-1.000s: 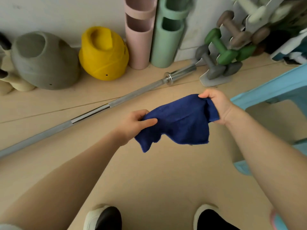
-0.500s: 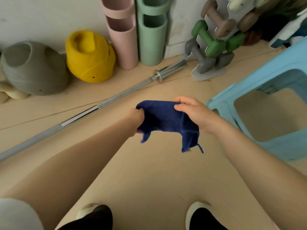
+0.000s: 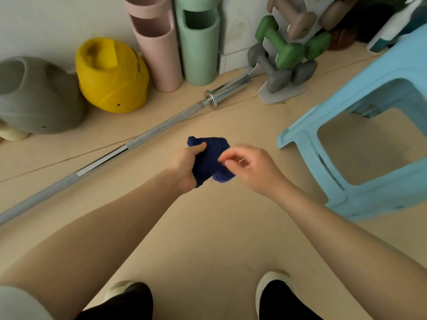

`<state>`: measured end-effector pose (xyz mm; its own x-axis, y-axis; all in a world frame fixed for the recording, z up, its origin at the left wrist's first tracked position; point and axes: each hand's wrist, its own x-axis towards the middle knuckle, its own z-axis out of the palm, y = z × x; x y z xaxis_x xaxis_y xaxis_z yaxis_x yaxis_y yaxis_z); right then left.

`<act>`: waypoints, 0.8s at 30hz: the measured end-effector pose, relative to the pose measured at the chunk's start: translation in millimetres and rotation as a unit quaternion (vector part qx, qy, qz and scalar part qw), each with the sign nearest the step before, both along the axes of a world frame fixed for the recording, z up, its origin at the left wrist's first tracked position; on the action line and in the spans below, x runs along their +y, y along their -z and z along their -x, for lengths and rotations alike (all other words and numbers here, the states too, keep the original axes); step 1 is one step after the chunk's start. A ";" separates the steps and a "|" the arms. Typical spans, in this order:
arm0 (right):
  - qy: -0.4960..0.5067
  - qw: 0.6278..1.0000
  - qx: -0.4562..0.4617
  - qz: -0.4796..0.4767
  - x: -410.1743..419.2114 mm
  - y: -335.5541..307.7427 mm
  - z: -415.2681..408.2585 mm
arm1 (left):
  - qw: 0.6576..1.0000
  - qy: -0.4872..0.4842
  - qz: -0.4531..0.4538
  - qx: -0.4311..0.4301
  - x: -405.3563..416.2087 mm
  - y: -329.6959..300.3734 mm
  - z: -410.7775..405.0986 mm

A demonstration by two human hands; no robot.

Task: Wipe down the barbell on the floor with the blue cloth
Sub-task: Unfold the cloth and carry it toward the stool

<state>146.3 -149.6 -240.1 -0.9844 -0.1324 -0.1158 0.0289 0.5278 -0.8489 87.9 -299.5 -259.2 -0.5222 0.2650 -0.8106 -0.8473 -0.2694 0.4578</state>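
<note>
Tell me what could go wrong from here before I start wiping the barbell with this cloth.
The blue cloth is bunched small in the left hand, so it may cover little of the bar per pass. The barbell lies loose on the floor and could roll toward the yellow weight when pushed. Its sleeve end sits close to the dumbbell rack, so wiping there might knock it.

Soft, even daylight fills the scene, bright without harsh contrast. Shadows on the floor (image 3: 208, 239) are faint and diffuse. A mild glare glints off the chrome end of the barbell (image 3: 227, 90) in the upper middle. The right hand (image 3: 249, 167) is smeared by motion blur. Wide-angle distortion bends the frame edges, stretching the forearms and curving the stool (image 3: 358, 125) at right.
</note>
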 end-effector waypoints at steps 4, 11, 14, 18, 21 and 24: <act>0.011 0.992 0.087 -0.094 19.3 15.3 -4.8 | 0.999 -0.034 -0.041 0.002 5.3 -9.6 -0.3; 0.128 0.970 0.182 -0.101 25.7 21.5 -12.3 | 0.999 -0.001 -0.042 0.029 29.5 -22.6 -12.0; 0.168 0.975 0.120 -0.080 48.1 9.2 -8.5 | 0.986 0.132 0.055 0.085 31.1 -19.3 -10.4; 0.289 0.957 -0.020 0.021 81.8 -8.5 -5.2 | 0.916 0.323 0.096 0.220 48.7 -24.0 -17.0; 0.307 0.951 -0.026 0.038 104.3 -25.3 -2.3 | 0.906 0.341 0.066 0.241 77.5 -28.3 -17.7; 0.314 0.944 -0.013 0.106 122.7 -57.9 4.8 | 0.928 0.268 0.033 0.257 109.4 -42.2 -13.0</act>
<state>141.5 -27.0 -182.2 -0.8739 0.4525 -0.1778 0.3019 0.2186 -0.9279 100.9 -190.0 -217.0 -0.6524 0.5566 -0.5144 -0.5161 0.1708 0.8393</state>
